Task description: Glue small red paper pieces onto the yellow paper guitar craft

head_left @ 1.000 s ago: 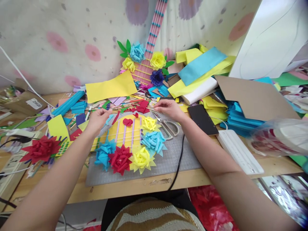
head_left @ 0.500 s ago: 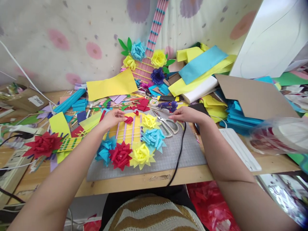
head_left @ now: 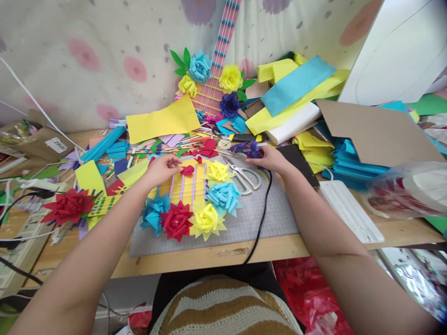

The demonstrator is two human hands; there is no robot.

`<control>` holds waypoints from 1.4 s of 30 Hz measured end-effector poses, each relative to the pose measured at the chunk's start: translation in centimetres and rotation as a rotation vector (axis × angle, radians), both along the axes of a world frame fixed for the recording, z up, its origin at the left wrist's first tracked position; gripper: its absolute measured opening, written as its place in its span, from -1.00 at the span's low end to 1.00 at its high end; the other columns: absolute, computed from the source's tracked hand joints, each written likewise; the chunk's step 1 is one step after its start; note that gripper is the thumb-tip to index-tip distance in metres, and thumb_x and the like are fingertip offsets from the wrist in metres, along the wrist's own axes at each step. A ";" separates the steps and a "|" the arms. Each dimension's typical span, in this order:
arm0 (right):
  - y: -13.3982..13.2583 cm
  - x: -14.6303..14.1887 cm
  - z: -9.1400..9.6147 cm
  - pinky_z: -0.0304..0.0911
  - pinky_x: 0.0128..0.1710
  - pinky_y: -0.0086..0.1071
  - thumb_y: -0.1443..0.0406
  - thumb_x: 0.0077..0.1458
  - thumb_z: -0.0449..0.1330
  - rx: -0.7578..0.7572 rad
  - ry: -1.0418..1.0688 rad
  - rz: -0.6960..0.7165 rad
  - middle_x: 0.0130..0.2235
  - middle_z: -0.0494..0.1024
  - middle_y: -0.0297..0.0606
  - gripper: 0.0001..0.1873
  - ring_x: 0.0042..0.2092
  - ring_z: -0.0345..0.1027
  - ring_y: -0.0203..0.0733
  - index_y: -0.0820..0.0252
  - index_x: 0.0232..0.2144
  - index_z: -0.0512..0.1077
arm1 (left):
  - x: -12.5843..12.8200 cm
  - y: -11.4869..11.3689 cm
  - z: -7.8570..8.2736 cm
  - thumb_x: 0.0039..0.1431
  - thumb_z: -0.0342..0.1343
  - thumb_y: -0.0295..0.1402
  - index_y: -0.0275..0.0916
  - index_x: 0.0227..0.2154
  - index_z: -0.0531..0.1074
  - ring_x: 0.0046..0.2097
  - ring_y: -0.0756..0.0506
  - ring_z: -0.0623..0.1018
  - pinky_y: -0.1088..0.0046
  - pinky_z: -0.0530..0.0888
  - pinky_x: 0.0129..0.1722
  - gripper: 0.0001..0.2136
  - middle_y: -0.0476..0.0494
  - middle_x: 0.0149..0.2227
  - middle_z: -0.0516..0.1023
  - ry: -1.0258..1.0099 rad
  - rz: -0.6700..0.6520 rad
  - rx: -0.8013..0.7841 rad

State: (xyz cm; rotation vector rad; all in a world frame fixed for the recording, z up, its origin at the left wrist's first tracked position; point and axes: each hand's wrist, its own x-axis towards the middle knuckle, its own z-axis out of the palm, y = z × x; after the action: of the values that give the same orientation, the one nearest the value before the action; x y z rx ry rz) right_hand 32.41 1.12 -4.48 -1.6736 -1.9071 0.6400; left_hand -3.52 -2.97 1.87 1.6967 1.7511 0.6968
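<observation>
A yellow paper guitar body (head_left: 190,186) with purple strips lies on a grey cutting mat (head_left: 244,223). Blue, red and yellow paper flowers ring its lower edge. My left hand (head_left: 161,170) rests on the body's upper left, its fingers curled and pinching a small red paper flower (head_left: 187,170). My right hand (head_left: 271,158) is closed around a blue glue gun (head_left: 248,149) at the mat's far edge. The gun's black cable (head_left: 261,216) runs down over the mat and off the table edge. Scissors (head_left: 246,177) lie just below the right hand.
A finished pink paper guitar (head_left: 216,74) with flowers leans on the wall. Paper sheets, a cardboard piece (head_left: 377,135) and blue paper stacks crowd the right. A red flower (head_left: 68,207) and scraps lie left. A white power strip (head_left: 349,209) sits at right.
My left hand moved right onto the yellow body to the small red flower. My right hand went from the scraps to the right and closed on the glue gun.
</observation>
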 end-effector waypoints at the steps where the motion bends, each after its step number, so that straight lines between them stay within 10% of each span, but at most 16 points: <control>1: 0.0 -0.2 -0.3 0.18 -0.36 -0.30 -0.09 -0.19 0.33 -0.034 0.030 0.006 -0.36 0.53 -0.18 -0.45 -0.35 0.34 -0.11 0.23 -0.31 0.48 | 0.0 0.1 0.1 -0.21 0.32 -0.31 -0.17 -0.48 0.55 -0.37 -0.09 0.44 0.40 0.35 -0.30 -0.85 -0.04 -0.43 0.55 0.053 -0.045 0.029; 10: -0.4 -2.4 -1.3 0.29 -0.24 -0.23 -0.13 -0.08 0.26 -0.010 0.140 -0.068 -0.24 0.59 -0.10 -0.40 -0.23 0.41 -0.03 0.25 -0.21 0.54 | 0.5 0.7 0.7 -0.17 0.28 -0.25 -0.12 -0.50 0.53 -0.26 -0.17 0.46 0.37 0.36 -0.22 -0.88 -0.12 -0.35 0.54 0.280 -0.315 0.053; 32: -0.6 -2.8 -1.2 0.27 -0.29 -0.27 -0.11 -0.08 0.27 -0.028 0.144 -0.088 -0.27 0.58 -0.15 -0.44 -0.26 0.39 -0.08 0.24 -0.22 0.52 | 0.6 -0.9 1.1 -0.28 0.31 -0.36 -0.21 -0.57 0.39 -0.43 -0.02 0.43 0.46 0.35 -0.37 -0.81 0.01 -0.52 0.48 -0.317 0.004 -0.068; 42: -0.5 -2.8 -1.2 0.24 -0.33 -0.28 -0.20 -0.11 0.25 0.016 0.113 -0.100 -0.34 0.57 -0.17 -0.37 -0.32 0.37 -0.10 0.24 -0.29 0.52 | 0.7 -0.5 0.9 -0.24 0.22 -0.45 -0.21 -0.50 0.38 -0.45 -0.02 0.46 0.46 0.36 -0.42 -0.84 0.05 -0.53 0.46 -0.156 -0.023 -0.155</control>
State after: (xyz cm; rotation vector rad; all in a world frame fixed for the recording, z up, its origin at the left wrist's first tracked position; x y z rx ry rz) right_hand 29.58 0.67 -5.71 -1.6748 -1.7335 0.6632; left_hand -2.84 -3.42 2.73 1.5146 1.6306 0.6478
